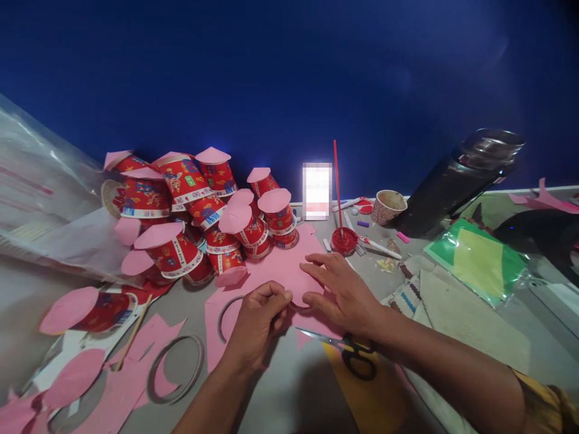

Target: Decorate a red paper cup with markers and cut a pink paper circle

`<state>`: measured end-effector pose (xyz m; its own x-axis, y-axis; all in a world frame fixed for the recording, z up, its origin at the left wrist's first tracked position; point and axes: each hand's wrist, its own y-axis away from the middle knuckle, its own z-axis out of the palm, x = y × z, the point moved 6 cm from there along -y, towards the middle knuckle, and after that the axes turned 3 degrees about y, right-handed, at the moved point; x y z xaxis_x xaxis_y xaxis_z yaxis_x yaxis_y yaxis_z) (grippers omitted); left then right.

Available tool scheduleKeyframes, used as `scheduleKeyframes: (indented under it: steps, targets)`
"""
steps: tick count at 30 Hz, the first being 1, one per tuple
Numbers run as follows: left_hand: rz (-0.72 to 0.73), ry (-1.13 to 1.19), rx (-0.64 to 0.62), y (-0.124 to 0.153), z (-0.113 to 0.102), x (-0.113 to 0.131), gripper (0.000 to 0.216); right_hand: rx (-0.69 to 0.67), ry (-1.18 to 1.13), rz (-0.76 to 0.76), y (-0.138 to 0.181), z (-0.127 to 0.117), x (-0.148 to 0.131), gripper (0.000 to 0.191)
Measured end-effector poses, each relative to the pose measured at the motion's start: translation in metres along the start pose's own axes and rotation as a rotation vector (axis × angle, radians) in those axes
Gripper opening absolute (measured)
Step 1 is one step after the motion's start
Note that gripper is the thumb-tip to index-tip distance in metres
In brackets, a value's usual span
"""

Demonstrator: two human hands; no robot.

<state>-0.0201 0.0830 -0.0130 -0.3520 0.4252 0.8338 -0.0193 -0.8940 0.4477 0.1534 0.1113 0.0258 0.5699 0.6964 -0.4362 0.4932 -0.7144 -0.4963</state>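
My left hand [265, 316] is closed in a pinch, thumb and forefinger together at the edge of a round-edged pink paper piece [296, 289]. On the other side of that piece my right hand [341, 292] rests with its fingers apart, fingertips touching the paper. Pink paper [266, 268] also lies flat beneath and behind both hands, so the held piece's full outline is hard to make out. Black-handled scissors [357, 355] lie just below my right hand, blades pointing left. Beside my left hand is a grey ring [222, 319], partly hidden by it.
Several red patterned paper cups [181, 181] with pink paper cone tops are piled at the back left. Another grey ring [156, 374] and pink scraps [108, 392] lie front left. Behind my right hand stand a red dish [344, 242], a paper cup [389, 207] and a tilted black flask [447, 181].
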Motion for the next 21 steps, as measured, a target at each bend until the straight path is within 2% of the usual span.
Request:
scheduleKeyframes:
  steps: [9, 21]
  targets:
    - [-0.016, 0.033, -0.03, -0.005, 0.002, 0.001, 0.048, 0.036, -0.005, -0.034, 0.0, 0.001, -0.002, 0.043]
    - [0.019, 0.09, -0.004, -0.011, 0.003, 0.003, 0.043, 0.029, -0.023, -0.046, -0.002, 0.002, -0.001, 0.045]
